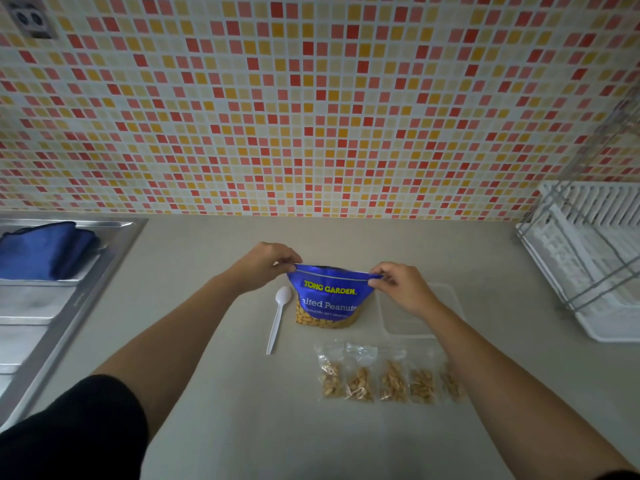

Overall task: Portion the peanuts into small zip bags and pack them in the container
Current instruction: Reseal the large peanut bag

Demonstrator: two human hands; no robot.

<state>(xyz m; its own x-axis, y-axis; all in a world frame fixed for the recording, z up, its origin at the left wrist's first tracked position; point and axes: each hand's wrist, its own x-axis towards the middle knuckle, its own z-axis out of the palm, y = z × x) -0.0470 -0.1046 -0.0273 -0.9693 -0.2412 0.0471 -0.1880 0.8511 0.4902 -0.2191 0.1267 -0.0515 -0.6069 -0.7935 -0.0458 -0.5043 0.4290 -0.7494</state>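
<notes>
Blue peanut bag [329, 301], top seemingly closed, corners pinched by left hand [265, 266] and right hand [398, 287].

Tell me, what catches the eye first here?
The blue peanut bag stands at centre, the left hand and right hand pinching its top corners. Nearer lies a row of five small filled zip bags, and a red-and-yellow mosaic wall rises behind.

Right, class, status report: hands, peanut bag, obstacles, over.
Left hand and right hand pinch top ends of peanut bag. Bag upright; five filled zip bags in front. Spoon left, container right, nothing blocking.
</notes>
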